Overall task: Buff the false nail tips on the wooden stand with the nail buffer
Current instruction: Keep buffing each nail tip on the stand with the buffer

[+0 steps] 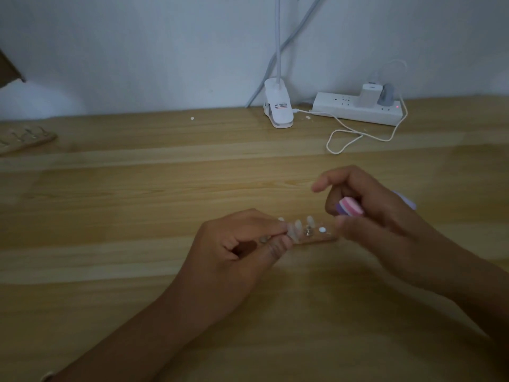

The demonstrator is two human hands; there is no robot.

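Left hand [242, 244] pinches a nail tip [293, 233] on the wooden stand [316, 238] — right hand [366, 213] grips the nail buffer [350, 206] just beside.

We count two hands, a left hand [234, 244] and a right hand [371, 213], and one buffer [351, 206]. There is one stand [316, 238] between them and a second stand [24, 139] at the left edge of the counter [137, 188]. We make out three nail tips [310, 220], perhaps a fourth under the fingers [278, 230]. Behind are one clip lamp [278, 108], one power strip [344, 111], two plugs, a white plug [365, 96] and a grey plug [385, 95], and one cable [347, 139].
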